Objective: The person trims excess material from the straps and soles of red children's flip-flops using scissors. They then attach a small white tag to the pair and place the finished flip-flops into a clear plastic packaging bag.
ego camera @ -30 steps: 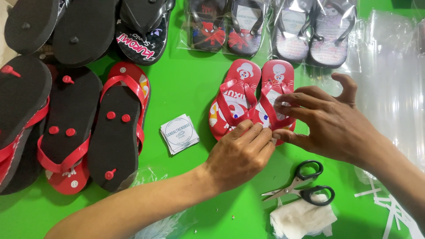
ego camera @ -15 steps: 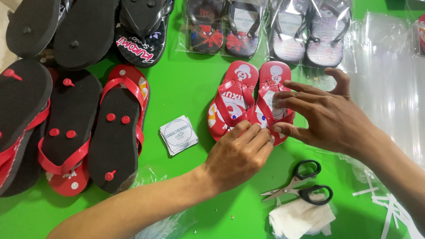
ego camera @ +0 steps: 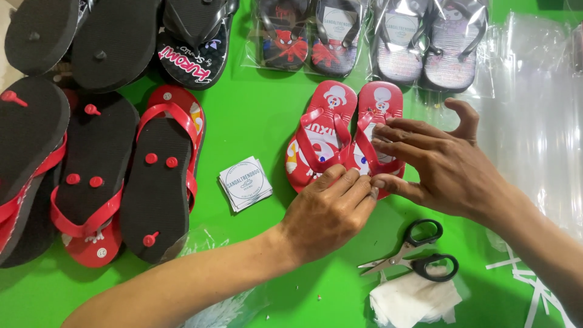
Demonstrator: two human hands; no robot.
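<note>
A pair of small red flip-flops [ego camera: 331, 130] with cartoon prints lies side by side on the green table [ego camera: 255, 115]. My left hand [ego camera: 328, 209] rests on their near ends, fingers curled against the soles. My right hand [ego camera: 440, 161] lies over the right flip-flop, its fingertips on the strap and sole, thumb raised. What is between the fingers is hidden.
A stack of white square cards [ego camera: 245, 183] sits left of the pair. Black-handled scissors [ego camera: 413, 255] and a white cloth wad [ego camera: 416, 300] lie near me. Red and black flip-flops [ego camera: 158, 176] are piled left, bagged pairs [ego camera: 376, 39] at the back, clear plastic bags [ego camera: 537, 115] on the right.
Both hands stay on the red pair with only slight finger shifts. The view has drifted a little.
</note>
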